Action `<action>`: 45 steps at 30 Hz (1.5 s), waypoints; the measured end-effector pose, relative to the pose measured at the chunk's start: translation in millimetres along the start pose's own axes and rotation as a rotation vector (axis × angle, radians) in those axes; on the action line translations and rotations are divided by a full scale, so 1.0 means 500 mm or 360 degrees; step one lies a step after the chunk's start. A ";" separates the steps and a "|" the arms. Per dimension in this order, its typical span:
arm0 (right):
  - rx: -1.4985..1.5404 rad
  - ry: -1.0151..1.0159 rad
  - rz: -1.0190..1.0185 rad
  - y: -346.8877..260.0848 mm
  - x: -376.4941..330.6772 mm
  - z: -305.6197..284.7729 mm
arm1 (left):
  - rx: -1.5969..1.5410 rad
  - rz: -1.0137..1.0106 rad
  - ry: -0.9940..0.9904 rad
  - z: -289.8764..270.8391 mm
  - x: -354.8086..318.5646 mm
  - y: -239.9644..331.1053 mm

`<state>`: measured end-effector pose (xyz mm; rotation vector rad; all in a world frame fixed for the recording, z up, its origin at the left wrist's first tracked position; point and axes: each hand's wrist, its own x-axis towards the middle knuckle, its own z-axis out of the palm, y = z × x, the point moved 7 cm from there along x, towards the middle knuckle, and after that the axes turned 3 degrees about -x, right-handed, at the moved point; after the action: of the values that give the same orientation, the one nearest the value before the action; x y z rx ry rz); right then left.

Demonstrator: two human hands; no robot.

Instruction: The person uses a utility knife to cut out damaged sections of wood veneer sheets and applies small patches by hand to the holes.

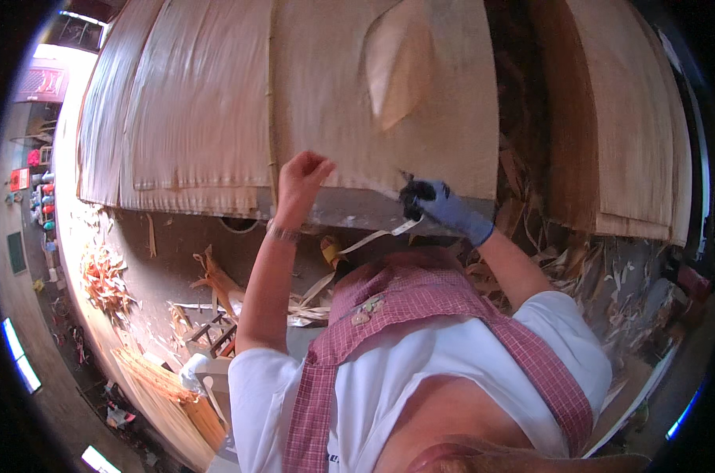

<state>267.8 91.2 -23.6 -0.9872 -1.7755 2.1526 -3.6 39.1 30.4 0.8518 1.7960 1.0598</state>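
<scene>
My bare left hand (pixel 301 185), with a band at its wrist, is raised over the near edge of the thin wood veneer sheets (pixel 208 102). Its fingers are closed in a pinch, and what they hold, if anything, is blurred. To its right, my right hand (pixel 440 206) wears a blue glove with dark fingers and is closed around a narrow white tape strip (pixel 405 227), whose tail hangs down toward my apron. A pale smeared streak runs from the glove toward my left hand. On the veneer ahead lies a lighter, pointed piece of veneer (pixel 401 75).
Another stack of veneer sheets (pixel 637 126) stands at the right, across a dark gap. Veneer scraps (pixel 105 276) litter the floor at left and right. Close on my left are a pale plastic chair (pixel 215 382) and a bundle of long wood strips (pixel 156 374).
</scene>
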 end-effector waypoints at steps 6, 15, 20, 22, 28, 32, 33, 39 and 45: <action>-0.0004 0.0205 0.0091 -0.062 -0.023 -0.245 | 0.1057 0.0804 0.0403 0.242 0.128 0.209; -0.0378 0.0485 0.0024 -0.136 -0.185 -0.462 | 0.1676 0.0700 0.0147 0.414 0.270 0.131; -0.0085 0.0637 0.0190 -0.193 -0.279 -0.609 | 0.1618 0.0752 0.0157 0.423 0.263 0.107; -0.0215 0.0627 0.0177 -0.201 -0.283 -0.676 | 0.1648 0.0757 0.0144 0.427 0.265 0.114; -0.0777 0.0295 0.0218 -0.210 -0.209 -0.850 | 0.1856 0.0624 0.0150 0.412 0.277 0.113; -0.0820 0.0269 -0.0078 -0.195 -0.130 -0.958 | 0.1831 0.0350 0.0280 0.440 0.325 0.195; -0.0787 0.0250 -0.0143 -0.205 -0.095 -0.968 | 0.1759 0.0175 0.0326 0.450 0.340 0.225; -0.0788 -0.0049 -0.0513 -0.429 0.126 -0.907 | 0.1872 0.0023 0.0798 0.482 0.424 0.227; -0.0343 -0.0262 -0.0463 -0.548 0.296 -0.849 | 0.1873 -0.0340 0.0652 0.503 0.483 0.204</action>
<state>332.3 585.0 147.2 -0.5579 -2.1129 1.9405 141.7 367.5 -24.4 1.0831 2.8112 -0.0927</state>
